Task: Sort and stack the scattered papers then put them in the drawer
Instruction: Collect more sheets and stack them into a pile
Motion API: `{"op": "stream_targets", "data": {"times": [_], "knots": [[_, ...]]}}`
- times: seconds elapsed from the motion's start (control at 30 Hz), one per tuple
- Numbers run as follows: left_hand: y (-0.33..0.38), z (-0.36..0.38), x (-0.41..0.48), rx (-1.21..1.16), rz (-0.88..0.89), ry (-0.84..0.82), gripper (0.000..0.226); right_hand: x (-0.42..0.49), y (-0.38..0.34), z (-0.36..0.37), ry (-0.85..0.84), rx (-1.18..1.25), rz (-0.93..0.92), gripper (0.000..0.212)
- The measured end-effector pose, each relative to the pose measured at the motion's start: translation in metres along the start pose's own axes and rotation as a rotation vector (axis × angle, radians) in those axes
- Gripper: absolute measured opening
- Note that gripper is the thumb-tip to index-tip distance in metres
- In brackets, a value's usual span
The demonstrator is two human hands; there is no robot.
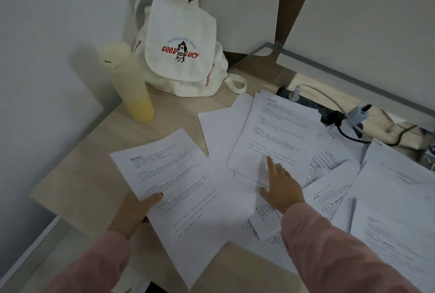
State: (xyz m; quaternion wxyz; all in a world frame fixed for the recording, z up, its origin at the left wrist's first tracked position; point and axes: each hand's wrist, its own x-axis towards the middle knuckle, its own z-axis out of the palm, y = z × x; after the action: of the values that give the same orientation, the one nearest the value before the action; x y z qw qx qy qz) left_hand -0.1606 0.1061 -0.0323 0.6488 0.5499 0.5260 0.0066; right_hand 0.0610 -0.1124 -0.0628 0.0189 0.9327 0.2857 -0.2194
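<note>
Several printed white sheets lie scattered over the wooden desk [77,175]. My left hand [135,210] grips the left edge of one printed sheet [179,186], thumb on top, at the desk's front left. My right hand [281,186] rests on the overlapping papers in the middle, index finger stretched onto the lower edge of a printed sheet [275,132]. More sheets [388,210] pile up to the right. No drawer is in view.
A white canvas backpack [181,45] leans in the back corner beside a tall yellow bottle [128,83]. A black power strip [306,104] with plugs and cables lies along the back right. The wall is close on the left.
</note>
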Motion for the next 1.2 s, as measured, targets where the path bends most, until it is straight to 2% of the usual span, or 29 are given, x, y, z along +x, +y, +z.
{"op": "stream_targets", "data": {"times": [0.13,0.23,0.37,0.5,0.57,0.63,0.7,0.77,0.87,0.97,1.03,1.1,1.2], "knots": [[0.0,0.006,0.002,-0.127,0.022,0.088,0.022,0.0,-0.009,0.008,0.019,-0.188,-0.019,0.058],[-0.002,0.006,0.004,-0.21,-0.007,0.092,0.03,0.001,-0.008,0.006,0.086,-0.163,-0.029,0.046],[-0.004,0.004,0.006,-0.247,-0.02,0.024,0.026,0.01,0.002,0.006,0.159,-0.15,-0.08,0.042],[-0.006,0.007,0.013,-0.199,-0.061,0.035,0.025,0.009,0.013,-0.001,0.194,-0.033,-0.146,0.021],[-0.007,0.009,0.018,-0.157,-0.091,0.055,0.03,0.006,0.018,-0.007,0.224,0.112,-0.092,0.033],[-0.006,0.013,0.02,-0.133,-0.101,0.055,0.025,0.001,0.016,-0.008,0.233,0.326,-0.044,0.036],[-0.004,0.018,0.02,-0.129,-0.088,0.04,0.022,-0.011,0.004,-0.009,0.257,0.452,-0.105,0.036],[-0.002,0.023,0.021,-0.145,-0.086,0.042,0.029,-0.025,-0.01,-0.001,0.2,0.502,-0.246,0.039],[0.004,0.027,0.02,-0.213,-0.115,0.049,0.049,-0.041,-0.029,0.016,0.122,0.451,-0.455,0.044],[0.002,0.028,0.021,-0.293,-0.119,0.053,0.073,-0.052,-0.041,0.03,0.083,0.423,-0.51,0.039],[0.002,0.03,0.018,-0.295,-0.111,0.035,0.068,-0.056,-0.047,0.031,0.053,0.415,-0.561,0.036],[0.002,0.033,0.015,-0.266,-0.091,0.024,0.052,-0.057,-0.049,0.034,0.027,0.373,-0.624,0.037],[-0.001,0.036,0.013,-0.235,-0.079,0.072,0.03,-0.055,-0.049,0.034,-0.124,0.397,-0.636,0.049]]}}
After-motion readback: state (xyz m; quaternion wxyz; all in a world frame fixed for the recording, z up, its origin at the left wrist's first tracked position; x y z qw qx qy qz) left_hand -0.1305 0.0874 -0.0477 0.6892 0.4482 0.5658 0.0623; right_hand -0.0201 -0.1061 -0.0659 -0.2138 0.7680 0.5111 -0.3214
